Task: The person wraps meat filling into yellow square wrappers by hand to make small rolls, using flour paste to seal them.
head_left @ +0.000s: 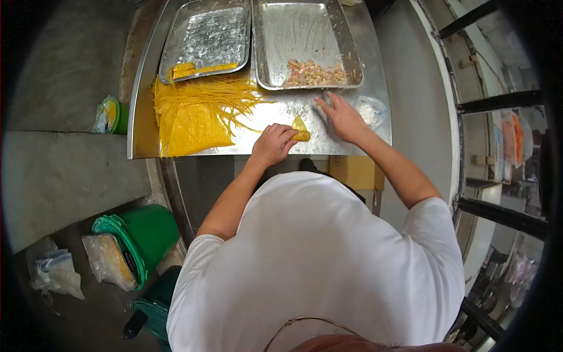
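Note:
My left hand (pixel 274 144) is closed on a small yellow roll (pixel 301 135) lying on the metal table. A pointed flap of its thin wrapper sticks up at the far side. My right hand (pixel 345 119) is over the table to the right of the roll, fingers apart and holding nothing. Close beside it lies a clear plastic bag (pixel 370 111) with something white in it. Left of my left hand is a pile of thin yellow wrapper sheets (pixel 196 129), with many narrow strips (pixel 223 94) spread across its far part.
At the back right, a metal tray (pixel 296 14) holds a chopped, meat-like filling (pixel 315 74). Another tray (pixel 214 35) at the back left has finished-looking yellow rolls (pixel 202 70) along its near edge. Green buckets (pixel 149 234) stand at left; a black-barred frame (pixel 498 101) is at right.

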`<control>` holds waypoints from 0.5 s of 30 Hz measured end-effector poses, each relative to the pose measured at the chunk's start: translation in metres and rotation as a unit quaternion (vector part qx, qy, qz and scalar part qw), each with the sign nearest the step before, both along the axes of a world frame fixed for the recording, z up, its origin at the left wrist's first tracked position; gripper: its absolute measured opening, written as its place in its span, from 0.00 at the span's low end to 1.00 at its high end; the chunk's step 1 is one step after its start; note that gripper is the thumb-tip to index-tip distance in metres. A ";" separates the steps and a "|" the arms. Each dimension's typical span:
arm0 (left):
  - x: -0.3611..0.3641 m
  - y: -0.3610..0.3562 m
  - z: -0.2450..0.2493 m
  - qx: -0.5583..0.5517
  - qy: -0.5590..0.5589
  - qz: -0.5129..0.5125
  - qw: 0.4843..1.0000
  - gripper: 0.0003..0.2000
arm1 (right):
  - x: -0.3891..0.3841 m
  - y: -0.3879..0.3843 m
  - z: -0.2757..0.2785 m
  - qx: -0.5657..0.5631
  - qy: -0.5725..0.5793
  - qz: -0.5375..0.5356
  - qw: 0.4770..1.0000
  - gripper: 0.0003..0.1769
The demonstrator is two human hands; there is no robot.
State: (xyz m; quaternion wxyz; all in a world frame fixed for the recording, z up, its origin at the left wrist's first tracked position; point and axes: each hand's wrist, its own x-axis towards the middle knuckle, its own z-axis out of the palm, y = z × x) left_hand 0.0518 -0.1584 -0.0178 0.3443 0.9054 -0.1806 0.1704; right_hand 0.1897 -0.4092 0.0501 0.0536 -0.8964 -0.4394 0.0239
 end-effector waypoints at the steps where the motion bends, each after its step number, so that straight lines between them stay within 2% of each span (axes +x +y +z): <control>1: -0.001 0.000 -0.001 -0.005 0.005 0.000 1.000 0.15 | -0.006 -0.001 0.007 -0.003 -0.004 0.000 1.000 0.40; 3: -0.002 0.000 -0.002 -0.011 0.007 0.000 1.000 0.15 | -0.019 0.000 0.024 0.098 0.088 -0.133 0.982 0.42; 4: -0.003 0.000 -0.002 -0.014 0.009 -0.002 1.000 0.15 | -0.022 0.003 0.037 0.124 0.094 -0.175 0.972 0.43; 5: -0.003 0.001 -0.001 -0.015 0.010 -0.004 1.000 0.15 | -0.019 0.008 0.050 0.125 0.089 -0.177 0.972 0.43; 7: -0.002 0.001 0.001 -0.017 0.009 -0.007 1.000 0.15 | -0.011 0.016 0.068 0.156 0.214 -0.279 0.923 0.49; 8: -0.002 0.001 0.001 -0.021 0.012 -0.008 1.000 0.14 | -0.003 0.020 0.065 0.160 0.209 -0.284 0.922 0.49; 10: -0.003 0.000 0.002 -0.010 0.018 -0.012 1.000 0.14 | 0.012 0.027 0.054 0.030 0.108 -0.298 0.948 0.55; 11: -0.002 0.001 0.003 0.000 0.023 -0.007 1.000 0.14 | 0.010 0.029 0.049 0.034 0.104 -0.305 0.946 0.55; 13: 0.000 0.001 0.003 0.000 0.013 -0.015 1.000 0.14 | -0.005 0.033 0.042 -0.119 0.166 -0.320 0.925 0.58; 14: 0.003 0.001 0.003 -0.001 0.009 -0.013 1.000 0.14 | -0.016 0.027 0.026 -0.180 0.134 -0.279 0.934 0.56; 15: -0.001 0.000 0.002 -0.004 0.010 -0.010 1.000 0.14 | -0.030 0.021 0.019 -0.181 0.133 -0.282 0.933 0.56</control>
